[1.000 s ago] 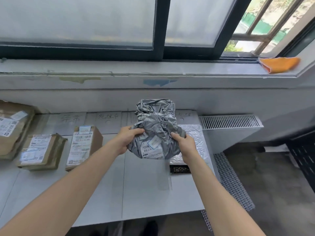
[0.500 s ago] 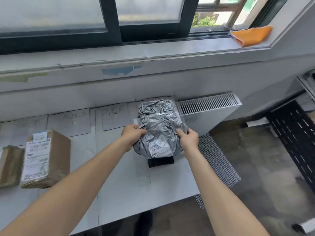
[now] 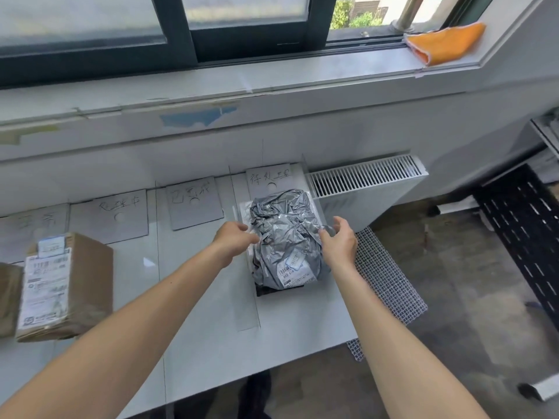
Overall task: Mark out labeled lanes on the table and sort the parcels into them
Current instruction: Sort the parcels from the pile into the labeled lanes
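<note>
White table (image 3: 196, 297), grey parcel (image 3: 284, 237) in rightmost lane (image 3: 290, 322)

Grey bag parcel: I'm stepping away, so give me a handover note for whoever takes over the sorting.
Left hand: curled fingers at the left edge of the grey bag parcel; grip unclear. Right hand: open, beside its right edge.
Parcel lies in the rightmost lane on a white mailer, before the label card. Brown box sits in a lane further left.
Done: lane lines drawn, cards laid.
To do: withdraw hands; no unsorted parcels in view.
</note>
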